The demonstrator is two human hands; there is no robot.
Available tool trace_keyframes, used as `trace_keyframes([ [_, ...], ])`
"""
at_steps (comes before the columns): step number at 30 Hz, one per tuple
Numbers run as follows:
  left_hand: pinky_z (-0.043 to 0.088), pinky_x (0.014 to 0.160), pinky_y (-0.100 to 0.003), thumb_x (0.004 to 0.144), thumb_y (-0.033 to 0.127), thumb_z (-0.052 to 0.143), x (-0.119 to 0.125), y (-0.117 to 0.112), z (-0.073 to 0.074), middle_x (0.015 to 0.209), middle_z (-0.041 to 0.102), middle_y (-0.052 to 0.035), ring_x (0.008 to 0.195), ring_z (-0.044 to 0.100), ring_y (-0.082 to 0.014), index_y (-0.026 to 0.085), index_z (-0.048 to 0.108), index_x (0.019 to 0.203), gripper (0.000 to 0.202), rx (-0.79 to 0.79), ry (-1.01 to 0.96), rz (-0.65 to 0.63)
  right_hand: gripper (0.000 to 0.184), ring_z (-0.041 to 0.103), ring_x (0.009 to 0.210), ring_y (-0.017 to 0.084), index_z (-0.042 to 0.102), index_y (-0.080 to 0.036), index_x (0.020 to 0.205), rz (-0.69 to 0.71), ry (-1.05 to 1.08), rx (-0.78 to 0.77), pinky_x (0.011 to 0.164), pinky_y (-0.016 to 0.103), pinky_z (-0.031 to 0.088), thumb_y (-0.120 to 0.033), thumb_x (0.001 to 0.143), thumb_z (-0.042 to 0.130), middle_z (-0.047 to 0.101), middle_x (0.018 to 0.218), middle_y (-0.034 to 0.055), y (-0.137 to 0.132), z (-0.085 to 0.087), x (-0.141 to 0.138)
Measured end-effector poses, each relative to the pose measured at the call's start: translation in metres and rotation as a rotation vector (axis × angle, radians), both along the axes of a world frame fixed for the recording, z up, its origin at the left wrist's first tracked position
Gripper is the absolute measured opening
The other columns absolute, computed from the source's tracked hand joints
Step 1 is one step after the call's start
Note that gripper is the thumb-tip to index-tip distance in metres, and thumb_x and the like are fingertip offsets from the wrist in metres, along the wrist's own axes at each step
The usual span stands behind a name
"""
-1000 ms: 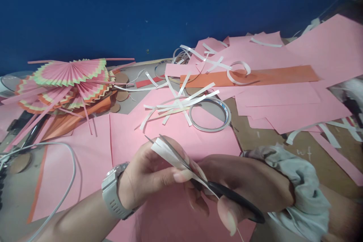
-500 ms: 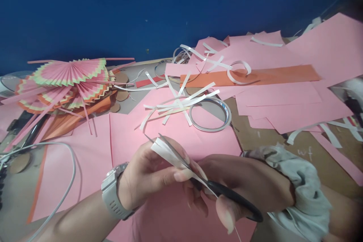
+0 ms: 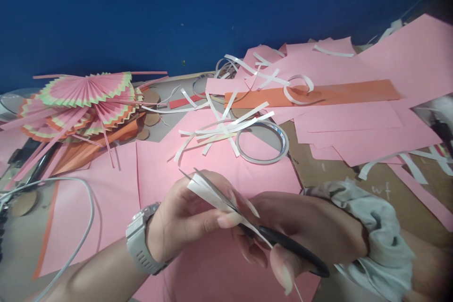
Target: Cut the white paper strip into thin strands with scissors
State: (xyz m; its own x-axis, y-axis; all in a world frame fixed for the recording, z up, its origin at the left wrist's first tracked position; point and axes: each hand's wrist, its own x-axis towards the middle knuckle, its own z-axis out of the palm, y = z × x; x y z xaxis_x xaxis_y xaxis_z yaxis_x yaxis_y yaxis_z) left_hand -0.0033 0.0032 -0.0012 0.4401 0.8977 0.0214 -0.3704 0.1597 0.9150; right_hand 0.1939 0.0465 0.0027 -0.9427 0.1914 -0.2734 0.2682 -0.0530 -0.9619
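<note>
Since half a second ago, almost nothing has shifted: both hands stay in place, and the scissors [image 3: 247,217] look a shade more closed on the white strip [image 3: 212,193].

The left hand [image 3: 184,217], with a grey watch [image 3: 141,245] on its wrist, is curled shut, pinching the strip between thumb and fingertips. The right hand [image 3: 311,231] is closed through the black handles of the scissors, whose blades lie along the strip and point up and away from the hands. The strip runs from the left fingers down past the right thumb.

Both hands hover over a pink sheet [image 3: 116,188]. Just beyond the strip lies a tape ring [image 3: 262,144], with loose white strips [image 3: 219,130] touching its left side. Far left of the ring sits a stack of folded paper fans [image 3: 85,99]; right of it, an orange band [image 3: 318,94] rests on more pink paper.
</note>
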Motion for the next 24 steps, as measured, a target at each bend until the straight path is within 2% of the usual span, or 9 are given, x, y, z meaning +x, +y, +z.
trace_keyframes([
  [3,0.053,0.072,-0.029,0.082,0.012,0.064,0.0007,0.0003,0.0004,0.085,0.064,-0.0039,0.082,0.064,-0.0154,0.016,0.061,0.087,0.007,0.0,0.001,-0.012,0.078,0.053,0.066,0.013,0.059,-0.014,0.085,-0.032,-0.022,-0.006,0.064,0.027,0.045,-0.086,0.068,0.036,0.06,0.076,0.0041,-0.0014,0.0018,0.0],
  [6,0.052,0.073,-0.029,0.083,0.014,0.062,0.0004,0.0001,0.001,0.086,0.064,-0.0039,0.083,0.063,-0.0148,0.016,0.06,0.087,0.005,-0.003,0.021,-0.02,0.085,0.054,0.067,0.014,0.061,-0.013,0.086,-0.029,0.0,-0.013,0.067,0.028,0.047,-0.089,0.064,0.03,0.061,0.077,0.005,0.0001,0.0034,-0.0001],
  [10,0.052,0.072,-0.031,0.083,0.016,0.063,-0.001,-0.0005,0.0012,0.084,0.065,-0.0048,0.082,0.063,-0.0163,0.016,0.06,0.086,0.005,0.002,0.062,0.002,0.083,0.055,0.068,0.015,0.062,-0.011,0.086,0.032,-0.021,-0.031,0.065,0.028,0.046,-0.087,0.067,0.033,0.062,0.077,0.0057,0.0044,0.0064,-0.0002],
  [14,0.051,0.072,-0.031,0.082,0.017,0.064,-0.0015,-0.0007,0.0009,0.082,0.065,-0.0044,0.081,0.062,-0.0164,0.017,0.06,0.087,0.006,0.009,0.065,0.015,0.082,0.056,0.069,0.015,0.062,-0.011,0.087,-0.019,-0.019,-0.03,0.065,0.028,0.047,-0.086,0.068,0.035,0.062,0.079,0.0057,0.0033,0.0058,0.0006],
  [17,0.052,0.073,-0.032,0.083,0.016,0.063,-0.0005,-0.0006,0.0012,0.081,0.065,-0.0041,0.081,0.063,-0.0164,0.017,0.061,0.087,0.004,-0.017,0.052,0.004,0.077,0.053,0.063,0.013,0.061,-0.014,0.08,-0.017,-0.021,-0.032,0.061,0.026,0.046,-0.086,0.066,0.037,0.06,0.071,0.0024,-0.0003,0.001,0.0009],
  [20,0.052,0.071,-0.03,0.082,0.015,0.063,0.0008,-0.0007,0.0015,0.081,0.064,-0.0035,0.08,0.064,-0.0157,0.016,0.061,0.086,0.004,-0.04,0.023,0.006,0.079,0.052,0.064,0.013,0.061,-0.013,0.082,-0.052,-0.019,-0.028,0.064,0.026,0.046,-0.086,0.064,0.037,0.059,0.072,0.0025,-0.0008,-0.0008,0.0002],
  [24,0.052,0.073,-0.028,0.078,0.011,0.068,0.0003,-0.0027,0.0003,0.086,0.065,-0.003,0.081,0.064,-0.0144,0.016,0.062,0.089,0.014,-0.085,0.015,-0.014,0.075,0.052,0.064,0.012,0.061,-0.011,0.081,0.028,0.003,-0.076,0.064,0.024,0.045,-0.082,0.069,0.039,0.056,0.07,0.0019,0.0045,0.0015,-0.0012],
])
